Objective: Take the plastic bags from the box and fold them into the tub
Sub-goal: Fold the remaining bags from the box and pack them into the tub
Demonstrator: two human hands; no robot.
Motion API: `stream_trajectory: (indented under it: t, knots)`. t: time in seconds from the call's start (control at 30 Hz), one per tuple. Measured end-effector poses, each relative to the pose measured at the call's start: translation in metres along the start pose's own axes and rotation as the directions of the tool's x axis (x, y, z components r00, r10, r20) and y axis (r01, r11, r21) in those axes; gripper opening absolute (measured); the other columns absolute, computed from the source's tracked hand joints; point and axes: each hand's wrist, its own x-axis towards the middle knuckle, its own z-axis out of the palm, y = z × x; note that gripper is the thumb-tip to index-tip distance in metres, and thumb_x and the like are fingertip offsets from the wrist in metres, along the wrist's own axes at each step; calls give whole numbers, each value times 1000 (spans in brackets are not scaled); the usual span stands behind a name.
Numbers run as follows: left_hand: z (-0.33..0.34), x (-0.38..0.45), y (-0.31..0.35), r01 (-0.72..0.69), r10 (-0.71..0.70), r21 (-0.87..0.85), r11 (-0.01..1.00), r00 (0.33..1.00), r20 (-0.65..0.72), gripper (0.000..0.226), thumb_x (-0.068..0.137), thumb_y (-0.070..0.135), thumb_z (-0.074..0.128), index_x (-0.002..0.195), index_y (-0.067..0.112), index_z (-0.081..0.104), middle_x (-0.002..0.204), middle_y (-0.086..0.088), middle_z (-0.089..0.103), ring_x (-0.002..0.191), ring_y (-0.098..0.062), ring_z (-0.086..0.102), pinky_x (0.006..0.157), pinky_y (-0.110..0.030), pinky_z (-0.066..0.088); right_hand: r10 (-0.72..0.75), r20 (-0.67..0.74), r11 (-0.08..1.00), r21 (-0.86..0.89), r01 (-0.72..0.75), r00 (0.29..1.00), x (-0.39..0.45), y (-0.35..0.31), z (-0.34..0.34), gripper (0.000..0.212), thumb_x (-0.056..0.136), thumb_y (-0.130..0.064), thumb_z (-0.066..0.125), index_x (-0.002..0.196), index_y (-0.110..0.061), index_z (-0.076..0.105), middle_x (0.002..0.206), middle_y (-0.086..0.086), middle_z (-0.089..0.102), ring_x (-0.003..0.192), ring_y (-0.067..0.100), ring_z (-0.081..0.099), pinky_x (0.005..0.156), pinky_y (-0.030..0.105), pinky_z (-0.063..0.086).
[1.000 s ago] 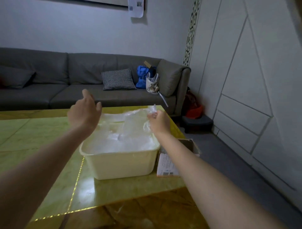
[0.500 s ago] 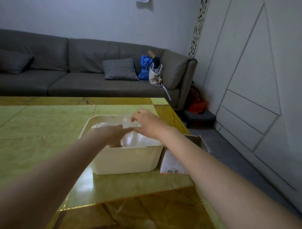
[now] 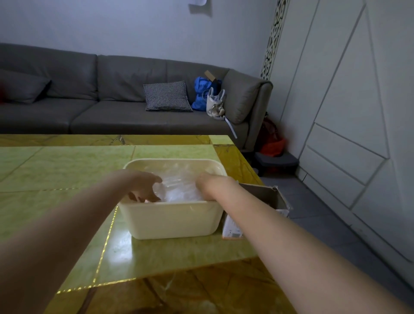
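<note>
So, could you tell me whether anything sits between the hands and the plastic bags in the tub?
Nothing visible does: the left hand and right hand are already inside the tub, down on the plastic bags.

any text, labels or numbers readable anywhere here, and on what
Nothing can be read.
White label on the near side of the cardboard box, beside the tub: it has print and what looks like a barcode, too small and blurred to read.
White paper on the wall at the top edge: cut off, no legible text.
</note>
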Motion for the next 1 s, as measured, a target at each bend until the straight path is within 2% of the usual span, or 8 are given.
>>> stream_trajectory:
  t: [0.1,0.23,0.37,0.5,0.6,0.8,0.87,1.0]
  knots:
    - [-14,-13,9,-54,55,11,999,970,-235,65,83,38,65,138,17,39,120,-8,57,94,-21,61,76,-28,51,-73,-103,990,114,85,992,-12,10,-13,46,92,-8,55,136,-7,42,137,12,45,120,31,49,91,35,45]
    - [-21,-25,44,-293,296,98,951,774,-560,26,92,23,54,113,11,61,111,-9,64,96,-21,61,86,-32,51,13,-408,970,227,87,913,-42,44,-31,22,92,-13,54,111,-6,62,113,12,61,98,27,60,86,38,52]
    - [-7,-33,94,-519,523,143,843,728,-443,23,90,21,58,110,14,64,103,-1,61,87,-10,55,84,-25,50,147,-217,955,287,-81,965,-64,80,-22,24,84,-26,69,93,-4,61,94,10,63,82,25,62,74,35,52]
    - [17,-36,127,-536,592,253,806,722,-357,27,88,33,59,111,23,66,115,-1,53,99,-13,52,85,-27,46,159,-64,931,342,-128,985,-68,94,7,31,81,-24,72,106,-6,65,104,9,64,94,24,63,83,35,55]
    - [31,-36,136,-441,580,425,791,762,-289,31,87,40,57,115,26,63,124,-2,44,111,-18,47,94,-33,43,167,-134,927,360,-109,977,-64,95,22,21,87,-15,63,105,-5,67,105,12,65,94,26,63,80,35,52]
    - [30,-33,144,-432,591,476,766,763,-259,32,88,37,58,115,22,64,127,-3,42,113,-18,41,95,-31,39,157,-204,925,372,-72,966,-60,108,19,20,92,-11,55,105,-2,67,103,15,66,92,29,64,80,38,53]
    - [30,-32,146,-436,591,473,765,767,-249,30,87,37,58,113,22,65,127,-1,43,114,-18,39,96,-32,38,238,-340,931,346,-114,910,-58,114,12,22,93,-7,48,104,0,66,104,16,65,93,33,62,74,37,50]
    - [33,-32,145,-434,577,464,773,785,-227,30,87,38,59,112,24,65,126,1,45,117,-19,36,100,-35,35,432,-517,784,620,-24,739,-60,124,-11,30,93,-6,37,100,3,64,105,22,63,98,37,59,71,31,42]
